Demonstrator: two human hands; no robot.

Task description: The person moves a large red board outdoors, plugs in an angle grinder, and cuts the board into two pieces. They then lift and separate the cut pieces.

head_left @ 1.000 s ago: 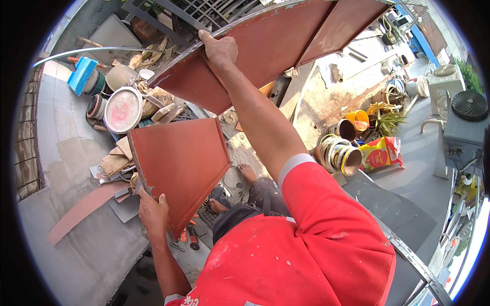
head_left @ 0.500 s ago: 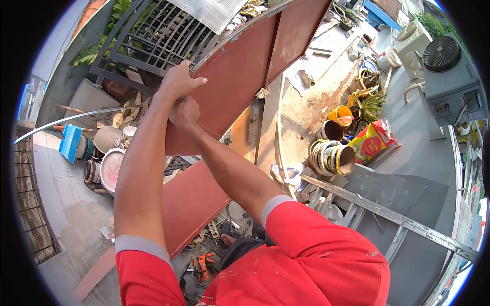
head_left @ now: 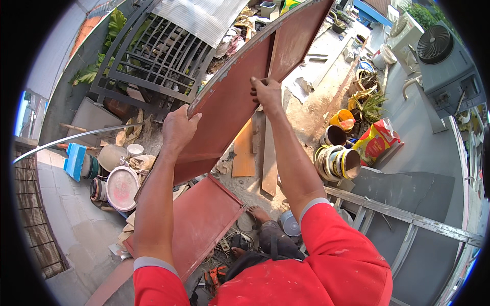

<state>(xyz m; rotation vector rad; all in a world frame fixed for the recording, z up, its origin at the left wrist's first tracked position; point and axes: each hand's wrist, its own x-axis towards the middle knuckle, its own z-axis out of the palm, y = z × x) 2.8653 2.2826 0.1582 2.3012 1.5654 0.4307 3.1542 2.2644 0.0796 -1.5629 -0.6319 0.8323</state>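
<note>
A large reddish-brown panel with a raised rib tilts up in front of me. My left hand is closed around its left edge, thumb on the front face. Over the panel's right-hand edge, near the rib, hangs my right hand; its fingers are loosely bent and apart, and whether they touch the metal is unclear. Below, a second reddish-brown panel lies on the ground by my feet, partly covered by my left forearm.
A dark metal grille leans at the far left. Buckets, a red-yellow bag and a metal ladder stand or lie on the right. Round lidded tubs sit at left. Orange-handled tools lie near my feet.
My right hand has left its place beside my left hand and moved right to the panel's other edge. My left hand has come lower, still holding the edge.
</note>
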